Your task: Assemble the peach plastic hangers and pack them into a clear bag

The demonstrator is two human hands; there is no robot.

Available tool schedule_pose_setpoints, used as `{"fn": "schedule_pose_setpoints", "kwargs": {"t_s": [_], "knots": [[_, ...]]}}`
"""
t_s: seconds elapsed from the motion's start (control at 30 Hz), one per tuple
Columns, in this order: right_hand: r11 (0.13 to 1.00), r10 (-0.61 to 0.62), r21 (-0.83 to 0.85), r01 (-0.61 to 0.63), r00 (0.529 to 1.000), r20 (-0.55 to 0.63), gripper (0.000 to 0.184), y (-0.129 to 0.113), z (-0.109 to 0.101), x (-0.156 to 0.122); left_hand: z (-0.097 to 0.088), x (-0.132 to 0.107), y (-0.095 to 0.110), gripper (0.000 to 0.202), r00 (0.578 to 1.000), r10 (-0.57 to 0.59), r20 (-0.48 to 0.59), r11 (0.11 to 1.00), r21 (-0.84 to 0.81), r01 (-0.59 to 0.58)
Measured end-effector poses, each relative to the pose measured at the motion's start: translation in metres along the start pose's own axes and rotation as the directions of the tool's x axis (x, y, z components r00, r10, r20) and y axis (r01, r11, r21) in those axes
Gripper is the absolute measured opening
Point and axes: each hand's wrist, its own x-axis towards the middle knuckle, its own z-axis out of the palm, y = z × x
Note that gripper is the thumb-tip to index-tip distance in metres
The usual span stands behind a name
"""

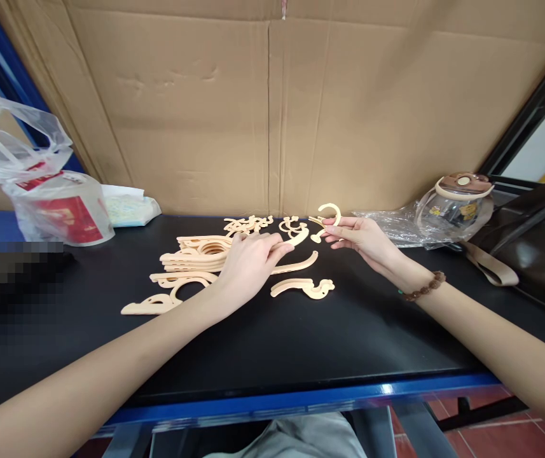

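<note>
My left hand (249,264) is closed around one end of a cream plastic hanger arm (299,238), whose free end points to the right. In my right hand (360,238) a cream hanger hook (339,215) is pinched between thumb and fingers, its curve facing up. The two pieces are close together but look apart. Under and left of my left hand lies a stack of cream hanger parts (193,259). Small loose hooks (249,225) are heaped behind it. Nearer to me, a short curved hanger arm (296,286) rests on the black tabletop (329,343).
A plastic bag with a white and red container (69,213) stands at the left, beside a packet of wipes (131,208). At the right are clear plastic wrap (386,222), a lidded clear bottle (460,207) and a dark bag (534,254). Cardboard (181,114) walls the back.
</note>
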Motion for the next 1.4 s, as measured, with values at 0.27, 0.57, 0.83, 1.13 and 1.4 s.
{"fn": "schedule_pose_setpoints", "kwargs": {"t_s": [0.27,0.57,0.83,1.13,1.4], "knots": [[0.999,-0.044,-0.020,0.045,0.998,0.046,0.036,-0.005,0.004,-0.004,-0.001,-0.004,0.005,0.012,0.998,-0.006,0.064,0.995,-0.097,0.012],[0.995,-0.096,0.025,0.093,0.980,0.172,0.029,-0.020,0.018,-0.020,-0.003,-0.009,0.014,0.033,0.994,0.019,0.108,0.999,0.044,-0.024],[0.991,-0.042,0.133,0.002,0.953,0.301,0.029,-0.017,0.024,-0.026,0.001,-0.015,0.023,0.025,0.990,0.117,0.080,0.993,-0.001,-0.117],[0.987,0.020,0.135,-0.084,0.907,0.420,0.022,-0.014,0.027,-0.027,0.002,-0.020,0.025,0.043,0.992,0.111,0.063,0.990,0.077,-0.116],[0.975,0.094,0.139,-0.172,0.892,0.442,0.017,-0.012,0.034,-0.033,0.009,-0.021,0.018,0.044,0.972,0.219,-0.090,0.941,0.284,-0.186]]}}
